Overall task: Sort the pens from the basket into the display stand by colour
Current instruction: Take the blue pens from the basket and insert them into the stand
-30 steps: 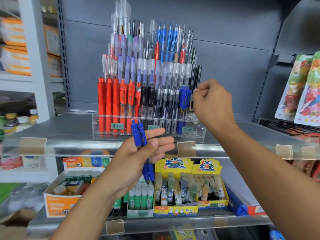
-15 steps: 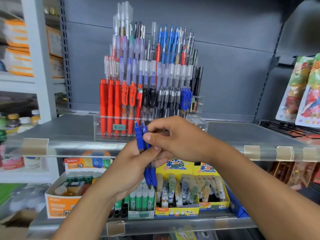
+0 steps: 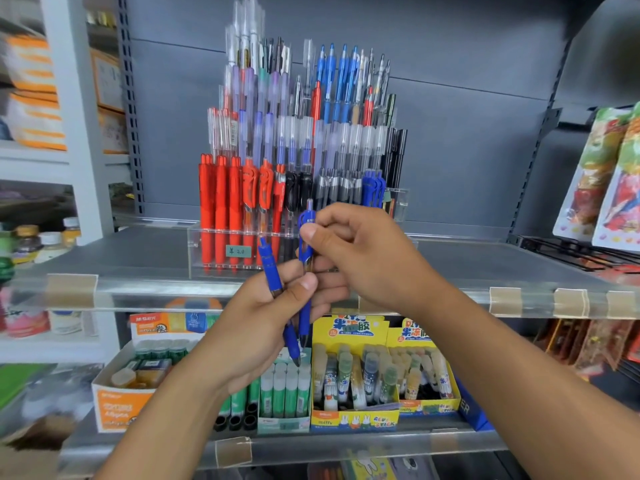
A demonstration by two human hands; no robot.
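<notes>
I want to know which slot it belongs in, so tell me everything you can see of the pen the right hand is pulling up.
The blue pen is a retractable one in glossy blue plastic, with a looped clip near its top, a small grey push button and a darker blue grip low down. It stands nearly upright before the display stand. The right hand pinches its clip end; the left hand holds its lower barrel beside a second blue pen. Its tip points down.

Bare shelf [image 3: 121, 251] is lying open left and right of the stand [image 3: 298, 161]. Pens are packing the stand's tiers, with only the clear slot [image 3: 398, 202] at its right end showing room. Both hands [image 3: 360, 251] are crowding the stand's front, while hanging packets [image 3: 599, 174] are closing off the far right.
</notes>
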